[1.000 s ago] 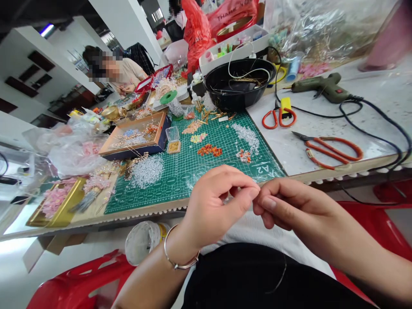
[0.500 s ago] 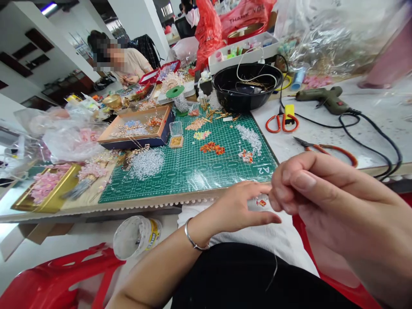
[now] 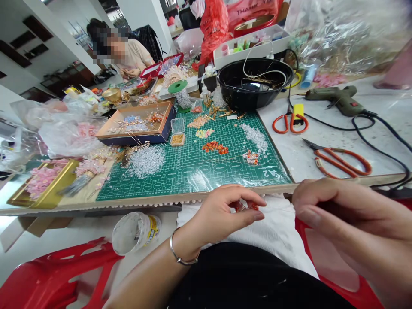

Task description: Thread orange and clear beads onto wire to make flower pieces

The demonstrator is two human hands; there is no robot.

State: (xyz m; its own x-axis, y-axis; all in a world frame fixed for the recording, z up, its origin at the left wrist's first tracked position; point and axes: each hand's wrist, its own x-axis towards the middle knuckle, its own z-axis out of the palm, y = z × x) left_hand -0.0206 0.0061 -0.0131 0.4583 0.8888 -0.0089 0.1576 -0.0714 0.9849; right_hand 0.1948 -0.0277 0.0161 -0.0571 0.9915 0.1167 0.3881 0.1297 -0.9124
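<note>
Clear bead heap: the loose pile of small clear beads (image 3: pixel 146 161) lies on the green gridded cutting mat (image 3: pixel 177 171); sleeves and wrists would do best well apart from it, as the beads look easy to scatter.
Left hand: the left hand (image 3: pixel 222 210) seems the steadying one, so a light, even hold should suit it, firm enough to stop slipping without crushing. Its pose is a sideways C, back of the hand upward, index finger arched over and thumb stretched below, tips near each other but apart.
Beaded piece: the small red-and-clear beaded piece (image 3: pixel 240 206) sits inside that curl, in front of the mat's near edge and partly hidden by the fingers; turning it until its working end faces the right hand would probably help.
White cloth: the crumpled white cloth (image 3: pixel 270 223) on the lap, below both hands, makes a sensible catch for anything dropped; working above it seems wise.
Right hand: small, slow pulls would likely serve better than jerks here. The right hand (image 3: pixel 341 214) is well apart from the left, thumb pressed toward the bent index finger in a narrow pinch; whether a fine strand is between them, I cannot tell.
</note>
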